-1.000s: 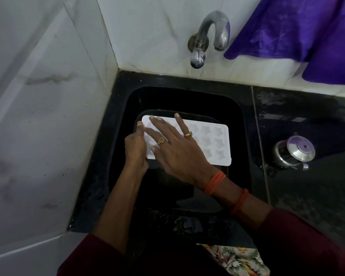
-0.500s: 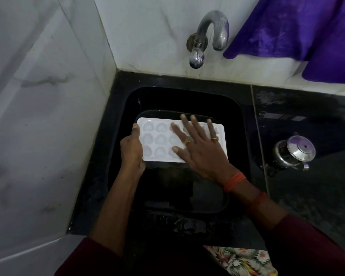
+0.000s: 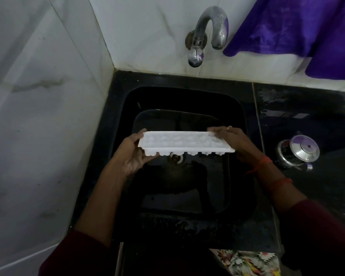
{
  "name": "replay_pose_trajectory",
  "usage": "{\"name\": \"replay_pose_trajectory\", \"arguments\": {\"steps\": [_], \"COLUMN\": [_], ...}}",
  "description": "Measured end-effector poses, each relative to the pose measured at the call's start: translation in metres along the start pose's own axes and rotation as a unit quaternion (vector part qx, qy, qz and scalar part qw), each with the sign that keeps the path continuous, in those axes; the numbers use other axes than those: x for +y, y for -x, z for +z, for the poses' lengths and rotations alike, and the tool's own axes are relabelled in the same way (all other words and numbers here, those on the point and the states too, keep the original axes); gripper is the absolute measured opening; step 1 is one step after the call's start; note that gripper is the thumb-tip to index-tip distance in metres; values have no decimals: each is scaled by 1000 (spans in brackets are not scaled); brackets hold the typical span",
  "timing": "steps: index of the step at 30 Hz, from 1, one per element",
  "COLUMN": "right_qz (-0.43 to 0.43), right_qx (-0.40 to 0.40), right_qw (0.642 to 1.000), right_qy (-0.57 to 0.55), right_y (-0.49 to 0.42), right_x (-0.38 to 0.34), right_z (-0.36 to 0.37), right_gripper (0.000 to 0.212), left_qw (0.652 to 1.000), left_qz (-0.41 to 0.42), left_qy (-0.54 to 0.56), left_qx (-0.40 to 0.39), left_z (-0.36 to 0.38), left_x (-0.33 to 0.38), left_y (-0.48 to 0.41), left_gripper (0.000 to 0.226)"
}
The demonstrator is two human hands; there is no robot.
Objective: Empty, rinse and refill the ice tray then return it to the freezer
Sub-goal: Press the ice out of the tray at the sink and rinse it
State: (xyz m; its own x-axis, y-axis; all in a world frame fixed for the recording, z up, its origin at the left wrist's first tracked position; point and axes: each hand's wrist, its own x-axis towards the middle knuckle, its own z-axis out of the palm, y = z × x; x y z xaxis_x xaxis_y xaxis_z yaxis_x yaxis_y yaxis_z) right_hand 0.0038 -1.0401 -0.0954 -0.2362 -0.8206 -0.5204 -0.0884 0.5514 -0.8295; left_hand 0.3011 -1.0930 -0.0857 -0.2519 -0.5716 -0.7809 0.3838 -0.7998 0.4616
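A glossy black sink [image 3: 187,98] sits in a corner of white marbled tile under a curved, dull metal tap [image 3: 209,34]. The white plastic ice tray [image 3: 185,143], long and flat with small moulded cups bulging underneath, is above the drain [image 3: 175,157]. The left hand [image 3: 130,156] and right hand [image 3: 239,143] grip its short ends.

The white plastic ice tray [image 3: 187,144] spans between the fingers of the left hand [image 3: 132,156] and those of the right hand [image 3: 237,145], over the black rectangular sink [image 3: 187,98], with the curved metal tap [image 3: 207,32] on the wall [image 3: 147,36] beyond the fingers and the lidded steel pot [image 3: 297,152] on the dark counter [image 3: 287,116] right of the right fingers.
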Motion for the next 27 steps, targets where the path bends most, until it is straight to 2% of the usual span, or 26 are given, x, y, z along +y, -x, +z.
{"name": "replay_pose_trajectory", "arguments": {"steps": [3,5,11,20,23,27], "right_qz": [99,140,209,210,198,153], "right_qx": [-41,-48,-9,-18,-25,-58], "right_qw": [989,975,962,963,968,980], "right_qy": [-101,-168,-177,-166,-150,-112], "right_y": [-6,-11,-25,-42,-47,-56], "right_x": [9,17,27,30,28,19], "right_z": [-9,-12,-11,-16,-18,-22], "right_gripper": [19,22,24,23,20,23], "left_qw": [999,996,989,981,983,992], "left_qz": [-42,-73,-128,-180,-173,-122], "left_qy": [5,15,69,69,55,-39], "left_qx": [-31,-49,-38,-22,-26,-18], "left_z": [-3,-2,-4,0,-1,-2], "left_x": [1,0,-5,-3,-1,2], "left_y": [-8,-13,-35,-52,-55,-61], "left_gripper": [34,39,52,62,59,47]}}
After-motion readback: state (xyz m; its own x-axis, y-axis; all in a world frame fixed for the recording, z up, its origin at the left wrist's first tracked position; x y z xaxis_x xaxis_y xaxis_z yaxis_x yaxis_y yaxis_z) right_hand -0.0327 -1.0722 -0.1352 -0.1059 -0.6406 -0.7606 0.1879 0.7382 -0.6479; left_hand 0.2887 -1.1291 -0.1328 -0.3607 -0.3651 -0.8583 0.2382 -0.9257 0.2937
